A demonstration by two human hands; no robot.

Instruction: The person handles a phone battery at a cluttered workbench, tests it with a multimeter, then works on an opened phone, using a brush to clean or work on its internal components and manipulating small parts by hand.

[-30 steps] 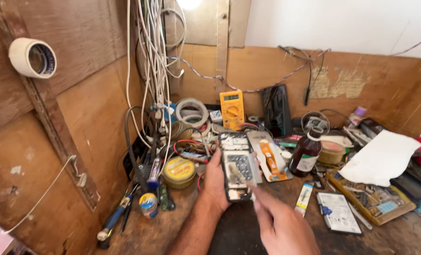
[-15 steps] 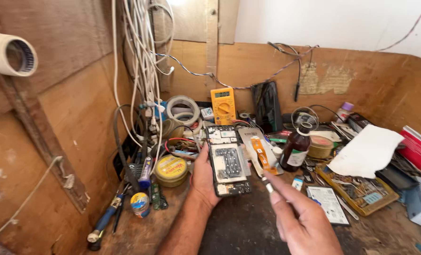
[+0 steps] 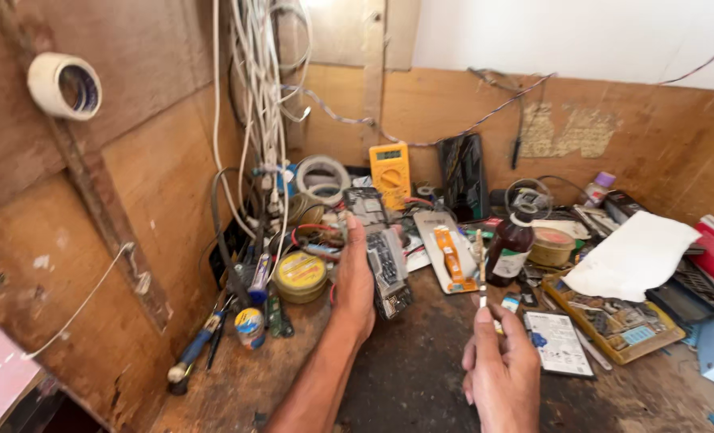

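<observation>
Left hand: your fingers are wrapped round an opened phone, held upright above the surface, its bare circuit board facing you
Right hand: your fingers pinch a thin tool, possibly tweezers, its tip pointing up and well apart from the phone
Nearby: yellow multimeter behind the phone, brown bottle just right of the tool, round yellow tin left of your wrist

Yellow multimeter, brown bottle, tape roll
</observation>
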